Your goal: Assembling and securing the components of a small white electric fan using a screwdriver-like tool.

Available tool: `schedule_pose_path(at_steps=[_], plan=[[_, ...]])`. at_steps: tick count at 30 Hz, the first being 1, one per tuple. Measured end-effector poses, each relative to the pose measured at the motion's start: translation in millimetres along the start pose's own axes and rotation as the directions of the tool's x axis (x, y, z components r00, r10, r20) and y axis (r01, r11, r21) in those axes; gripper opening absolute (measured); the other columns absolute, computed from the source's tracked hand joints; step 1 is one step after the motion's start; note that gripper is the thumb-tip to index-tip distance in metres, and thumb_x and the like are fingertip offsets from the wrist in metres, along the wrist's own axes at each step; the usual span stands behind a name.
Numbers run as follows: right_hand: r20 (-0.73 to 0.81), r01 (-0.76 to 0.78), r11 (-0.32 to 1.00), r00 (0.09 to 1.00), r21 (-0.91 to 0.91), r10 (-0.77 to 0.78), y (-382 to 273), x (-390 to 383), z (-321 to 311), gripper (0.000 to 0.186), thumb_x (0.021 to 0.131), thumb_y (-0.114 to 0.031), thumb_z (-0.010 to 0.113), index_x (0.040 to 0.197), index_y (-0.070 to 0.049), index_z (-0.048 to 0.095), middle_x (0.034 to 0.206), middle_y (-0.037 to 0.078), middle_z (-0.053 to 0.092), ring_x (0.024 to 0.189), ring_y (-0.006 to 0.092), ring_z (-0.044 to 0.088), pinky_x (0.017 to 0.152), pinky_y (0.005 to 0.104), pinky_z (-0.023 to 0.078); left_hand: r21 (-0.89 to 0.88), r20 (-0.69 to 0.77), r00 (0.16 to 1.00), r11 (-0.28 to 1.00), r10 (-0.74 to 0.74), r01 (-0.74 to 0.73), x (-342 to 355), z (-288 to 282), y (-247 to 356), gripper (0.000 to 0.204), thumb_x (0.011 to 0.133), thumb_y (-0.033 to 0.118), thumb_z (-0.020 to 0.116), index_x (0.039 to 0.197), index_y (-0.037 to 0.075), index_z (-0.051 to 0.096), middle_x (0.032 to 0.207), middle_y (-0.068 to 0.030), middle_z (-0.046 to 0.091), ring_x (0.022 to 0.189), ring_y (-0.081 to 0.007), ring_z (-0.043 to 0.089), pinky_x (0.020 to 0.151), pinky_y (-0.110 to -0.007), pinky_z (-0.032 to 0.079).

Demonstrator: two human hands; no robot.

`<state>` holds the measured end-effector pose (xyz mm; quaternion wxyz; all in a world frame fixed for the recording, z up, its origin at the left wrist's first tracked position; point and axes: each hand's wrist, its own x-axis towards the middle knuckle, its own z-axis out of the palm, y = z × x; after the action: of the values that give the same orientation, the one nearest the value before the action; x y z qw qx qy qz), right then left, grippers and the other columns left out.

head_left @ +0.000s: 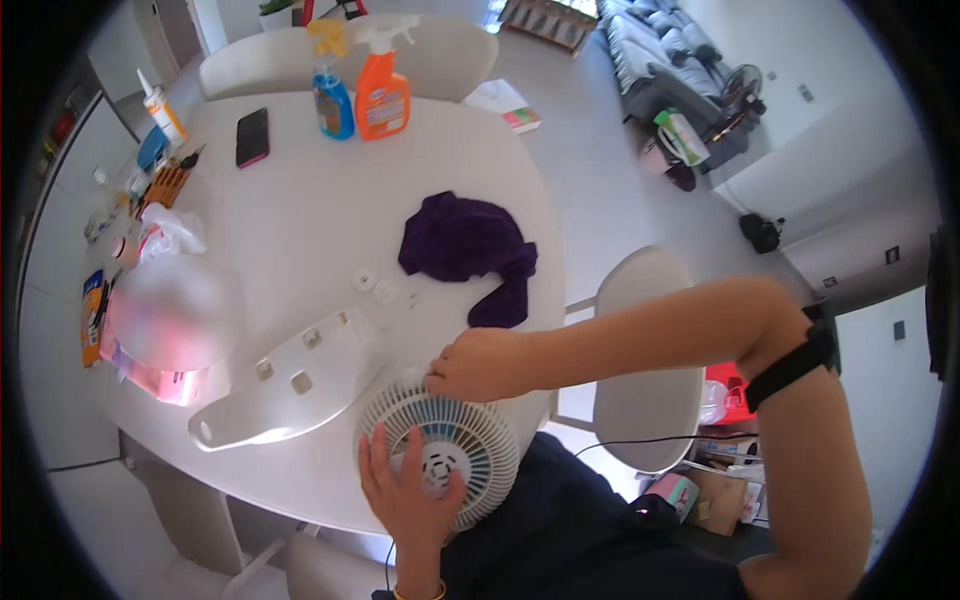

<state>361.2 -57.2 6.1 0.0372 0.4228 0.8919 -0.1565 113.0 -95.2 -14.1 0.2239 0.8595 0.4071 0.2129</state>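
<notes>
A round white fan head (490, 465) with a ribbed guard and bluish blades behind it sits at the table's near edge, against my dark clothing. My left hand (410, 495) lies over the guard with fingers spread, the thumb near its grey centre cap. At the guard's far rim, my right hand (482, 365) is closed, its fingertips pinched together; whatever is between them is hidden. Left of the fan lies a long white plastic part (300, 375) with square openings, probably a fan stand. Small white round pieces (375, 285) rest beyond it.
On the white table (300, 220) are a purple cloth (468, 245), an orange spray bottle (382, 100), a blue spray bottle (333, 105), a phone (253, 137), and a sealant tube (163, 115). Bags and small items crowd the left edge. A chair (645, 400) stands at right.
</notes>
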Motion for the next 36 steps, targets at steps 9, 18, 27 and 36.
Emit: schedule_pose_path(at_steps=[9, 18, 27, 36], plan=[[0.086, -0.388, 0.893, 0.922, 0.227, 0.379, -5, -3, -2, 0.027, 0.087, -0.017, 0.056, 0.110, -0.003, 0.054, 0.073, 0.015, 0.064, 0.068, 0.0337, 0.067, 0.060, 0.0412, 0.054, -0.006, -0.006, 1.000, 1.000, -0.031, 0.031, 0, 1, -1, 0.060, 0.071, 0.035, 0.069, 0.128, 0.015, 0.061, 0.145, -0.0177, 0.042, 0.134, -0.0457, 0.036, 0.106, -0.056, 0.036], [0.022, -0.340, 0.880, 0.935, 0.331, 0.353, -20, -7, -3, 0.019, 0.086, -0.019, 0.059, 0.099, -0.007, 0.068, 0.085, 0.015, 0.069, 0.080, 0.0335, 0.067, 0.071, 0.0441, 0.054, 0.001, -0.047, 0.999, 1.000, -0.019, 0.019, -3, 4, -3, 0.060, 0.071, 0.037, 0.069, 0.127, 0.016, 0.062, 0.143, -0.0172, 0.044, 0.133, -0.0443, 0.037, 0.105, -0.055, 0.037], [-0.005, -0.442, 0.792, 0.872, 0.422, 0.489, -27, -2, -4, 0.021, 0.090, -0.024, 0.061, 0.096, -0.006, 0.069, 0.083, 0.013, 0.067, 0.076, 0.0330, 0.066, 0.069, 0.0421, 0.052, 0.009, -0.062, 0.998, 1.000, -0.026, 0.027, -7, 6, -6, 0.060, 0.071, 0.039, 0.069, 0.127, 0.018, 0.062, 0.142, -0.0165, 0.045, 0.133, -0.0420, 0.038, 0.105, -0.054, 0.037], [-0.035, -0.422, 0.698, 0.842, 0.579, 0.538, -17, -12, 11, 0.024, 0.089, -0.015, 0.059, 0.110, -0.006, 0.066, 0.097, 0.015, 0.069, 0.085, 0.0348, 0.066, 0.076, 0.0428, 0.052, -0.023, -0.049, 0.998, 0.999, -0.027, 0.026, -6, 5, -5, 0.062, 0.070, 0.036, 0.072, 0.128, 0.015, 0.062, 0.144, -0.0186, 0.041, 0.135, -0.0439, 0.034, 0.107, -0.054, 0.034]])
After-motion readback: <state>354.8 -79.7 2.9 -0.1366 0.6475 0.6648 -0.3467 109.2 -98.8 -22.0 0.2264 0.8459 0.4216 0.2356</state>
